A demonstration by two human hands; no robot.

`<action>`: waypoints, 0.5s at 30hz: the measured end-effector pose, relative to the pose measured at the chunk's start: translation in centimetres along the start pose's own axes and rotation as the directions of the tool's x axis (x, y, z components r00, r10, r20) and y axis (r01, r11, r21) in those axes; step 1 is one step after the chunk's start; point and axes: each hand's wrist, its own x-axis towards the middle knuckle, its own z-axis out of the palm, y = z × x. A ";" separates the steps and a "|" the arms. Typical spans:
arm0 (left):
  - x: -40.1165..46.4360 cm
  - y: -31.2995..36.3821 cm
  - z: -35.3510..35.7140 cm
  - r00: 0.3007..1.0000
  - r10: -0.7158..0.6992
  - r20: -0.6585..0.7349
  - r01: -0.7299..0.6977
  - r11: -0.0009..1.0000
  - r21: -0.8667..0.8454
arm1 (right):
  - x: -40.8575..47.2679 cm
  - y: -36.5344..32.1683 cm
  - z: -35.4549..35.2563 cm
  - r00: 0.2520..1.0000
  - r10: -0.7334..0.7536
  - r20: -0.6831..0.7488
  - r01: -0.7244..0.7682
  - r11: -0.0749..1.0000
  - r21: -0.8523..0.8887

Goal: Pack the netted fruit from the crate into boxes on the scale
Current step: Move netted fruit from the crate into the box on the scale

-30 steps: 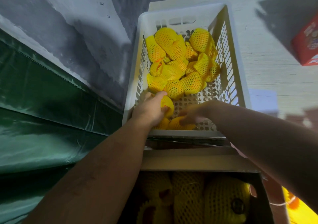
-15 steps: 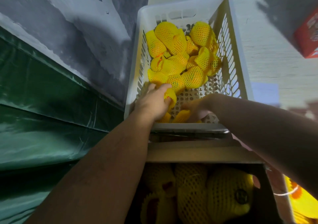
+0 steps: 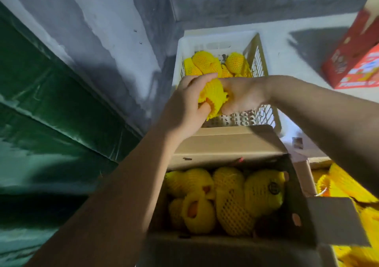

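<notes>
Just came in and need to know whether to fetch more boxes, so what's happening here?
A person is packing netted fruit. Both hands, left hand and right hand, hold yellow netted fruit together above the near end of the white crate, which has more fruit at its far end. Closer in, an open cardboard box already holds several netted fruits, with some room at its right. A red carton stands off to the right.

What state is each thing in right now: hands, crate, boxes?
Left hand: grip on netted fruit.
Right hand: grip on the same fruit, held above the crate.
White crate: partly full of netted fruit.
Cardboard box: flaps open, several netted fruit inside.
Red box: tilted.
</notes>
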 end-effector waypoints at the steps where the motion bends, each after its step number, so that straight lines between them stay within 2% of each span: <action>1: -0.9 0.9 -0.8 0.998 0.013 -0.057 -0.016 0.999 -0.045 | -1.6 -1.3 -0.2 0.998 -0.027 -0.052 0.028 1.000 0.006; 5: -6.3 4.6 -3.2 0.977 -0.004 -0.212 -0.048 0.970 -0.240 | -7.3 -5.7 1.6 0.967 -0.079 -0.243 0.101 0.992 0.077; 7: -9.5 6.1 -3.7 0.971 -0.053 -0.233 -0.023 0.951 -0.310 | -9.6 -7.2 3.8 0.948 -0.080 -0.307 0.098 0.994 0.044; 11: -15.1 6.6 -4.5 0.975 -0.147 -0.164 0.063 0.898 -0.435 | -13.3 -9.6 8.3 0.901 -0.056 -0.431 0.023 0.996 -0.081; 15: -20.3 5.3 -5.3 0.951 -0.302 -0.073 0.167 0.697 -0.697 | -16.4 -10.7 12.1 0.778 -0.039 -0.628 -0.028 0.995 -0.097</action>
